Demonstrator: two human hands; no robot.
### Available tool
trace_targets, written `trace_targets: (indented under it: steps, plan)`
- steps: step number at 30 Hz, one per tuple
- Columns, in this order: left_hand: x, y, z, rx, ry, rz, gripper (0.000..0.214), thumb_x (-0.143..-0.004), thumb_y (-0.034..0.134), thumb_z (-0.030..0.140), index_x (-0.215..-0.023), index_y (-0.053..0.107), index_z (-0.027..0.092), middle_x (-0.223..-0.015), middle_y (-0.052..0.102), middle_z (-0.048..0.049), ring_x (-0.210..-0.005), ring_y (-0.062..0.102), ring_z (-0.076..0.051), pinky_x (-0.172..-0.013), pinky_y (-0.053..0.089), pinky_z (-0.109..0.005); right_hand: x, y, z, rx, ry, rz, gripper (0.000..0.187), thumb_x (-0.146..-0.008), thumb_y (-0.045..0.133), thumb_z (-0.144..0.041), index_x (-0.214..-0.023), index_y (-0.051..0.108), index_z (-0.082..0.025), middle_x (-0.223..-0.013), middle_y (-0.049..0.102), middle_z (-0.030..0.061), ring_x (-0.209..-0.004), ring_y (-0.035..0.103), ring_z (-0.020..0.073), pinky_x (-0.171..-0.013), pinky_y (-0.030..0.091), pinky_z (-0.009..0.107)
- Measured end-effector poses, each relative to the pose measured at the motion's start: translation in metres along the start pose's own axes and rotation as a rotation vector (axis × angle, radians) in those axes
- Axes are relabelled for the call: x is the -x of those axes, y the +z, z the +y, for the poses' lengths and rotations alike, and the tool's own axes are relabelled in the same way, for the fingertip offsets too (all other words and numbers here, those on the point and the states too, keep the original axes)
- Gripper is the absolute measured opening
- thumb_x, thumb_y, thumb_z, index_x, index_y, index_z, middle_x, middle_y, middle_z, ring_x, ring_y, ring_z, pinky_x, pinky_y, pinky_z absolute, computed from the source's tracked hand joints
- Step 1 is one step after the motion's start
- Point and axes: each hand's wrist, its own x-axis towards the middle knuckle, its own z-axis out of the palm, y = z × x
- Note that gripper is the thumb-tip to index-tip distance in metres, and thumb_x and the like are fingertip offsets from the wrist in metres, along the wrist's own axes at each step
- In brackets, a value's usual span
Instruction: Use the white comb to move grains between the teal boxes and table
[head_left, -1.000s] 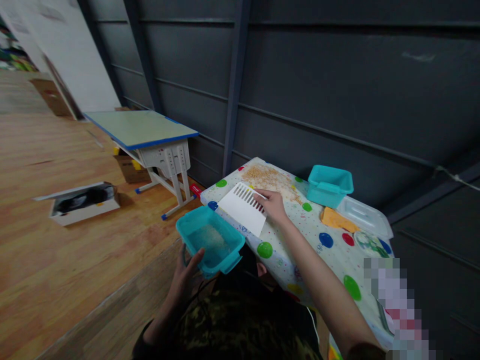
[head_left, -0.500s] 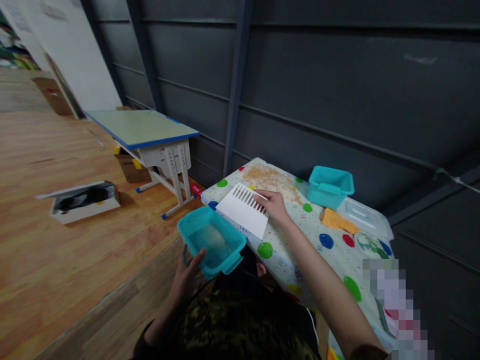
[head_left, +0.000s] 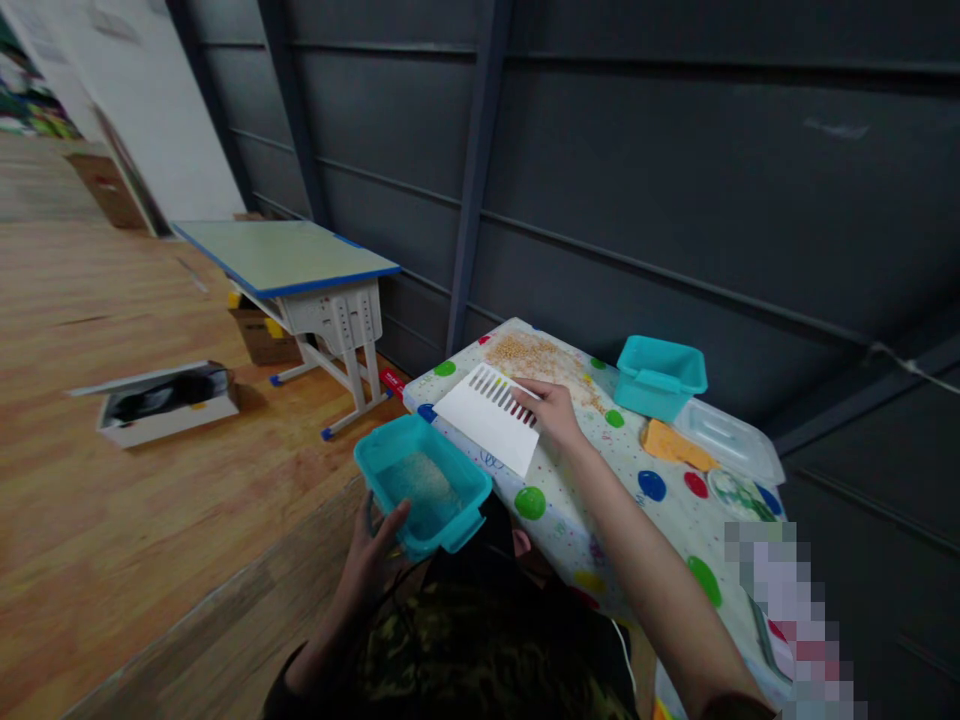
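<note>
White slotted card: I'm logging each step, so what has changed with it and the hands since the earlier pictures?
Nothing clearly moved; any shift of the white slotted card is slight. Nothing was let go or newly grasped: the right hand still has the card, the left hand the teal container.

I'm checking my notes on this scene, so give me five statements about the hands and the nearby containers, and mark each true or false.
1. The left hand holds a teal container. True.
2. The right hand grips an orange cloth. False: it holds a white slotted sheet.
3. The container in the left hand is empty. False: fine pale grains lie in it.
4. A second teal container stands on the table. True.
5. The yellowish grains are heaped on the floor. False: they lie spread over the far part of the table.
</note>
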Motion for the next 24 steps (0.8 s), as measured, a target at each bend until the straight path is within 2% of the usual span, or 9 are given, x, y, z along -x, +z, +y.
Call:
trace_targets:
  steps: [5,7,10,13,19,24]
  plan:
    - [-0.007,-0.005,-0.008,-0.009,0.006,0.0,0.121,-0.085,0.098,0.049,-0.182,0.027,0.033,-0.168,0.063,-0.0251,-0.119,0.085,-0.039,-0.072,0.073,-0.039,-0.027,-0.039,-0.004,0.119,-0.129,0.304,0.037,-0.086,0.083,-0.043,-0.114,0.093,-0.021,-0.122,0.089,0.0108,-0.116,0.084,0.0373,-0.11,0.063,0.054]
    - [-0.006,-0.005,-0.007,-0.001,0.012,-0.001,0.119,-0.087,0.096,0.047,-0.183,0.027,0.032,-0.166,0.064,-0.0252,-0.115,0.086,-0.037,-0.07,0.073,-0.036,-0.037,-0.052,-0.008,0.197,-0.165,0.351,0.034,-0.088,0.081,-0.04,-0.114,0.093,-0.022,-0.123,0.089,0.01,-0.122,0.083,0.0392,-0.115,0.061,0.056]
    - [-0.003,-0.003,-0.001,0.008,-0.007,0.018,0.115,-0.091,0.093,0.042,-0.183,0.025,0.031,-0.162,0.068,-0.026,-0.103,0.088,-0.033,-0.065,0.07,-0.031,-0.046,-0.059,-0.015,0.308,-0.195,0.319,0.031,-0.09,0.081,-0.035,-0.116,0.093,-0.023,-0.127,0.088,0.01,-0.125,0.082,0.0406,-0.118,0.059,0.057]
    - [0.002,0.0,0.006,-0.016,-0.024,0.032,0.11,-0.093,0.09,0.037,-0.183,0.026,0.031,-0.162,0.067,-0.0263,-0.1,0.088,-0.032,-0.061,0.067,-0.029,-0.051,-0.049,-0.024,0.398,-0.226,0.248,0.031,-0.092,0.08,-0.031,-0.119,0.093,-0.025,-0.127,0.087,0.0086,-0.125,0.082,0.039,-0.118,0.059,0.054]
    - [0.008,0.002,0.01,-0.041,-0.021,0.053,0.102,-0.096,0.086,0.035,-0.181,0.03,0.031,-0.162,0.069,-0.024,-0.124,0.084,-0.039,-0.062,0.068,-0.028,-0.054,-0.021,-0.036,0.546,-0.307,0.144,0.034,-0.096,0.076,-0.022,-0.125,0.092,-0.031,-0.135,0.085,0.0051,-0.13,0.081,0.0359,-0.119,0.059,0.049]
    - [0.009,0.002,0.012,-0.073,-0.026,0.039,0.105,-0.096,0.085,0.038,-0.182,0.026,0.03,-0.168,0.063,-0.0254,-0.141,0.074,-0.045,-0.063,0.068,-0.028,-0.053,-0.016,-0.039,0.713,-0.362,0.099,0.037,-0.1,0.069,-0.018,-0.129,0.09,-0.028,-0.132,0.087,0.0078,-0.124,0.083,0.0365,-0.117,0.06,0.049]
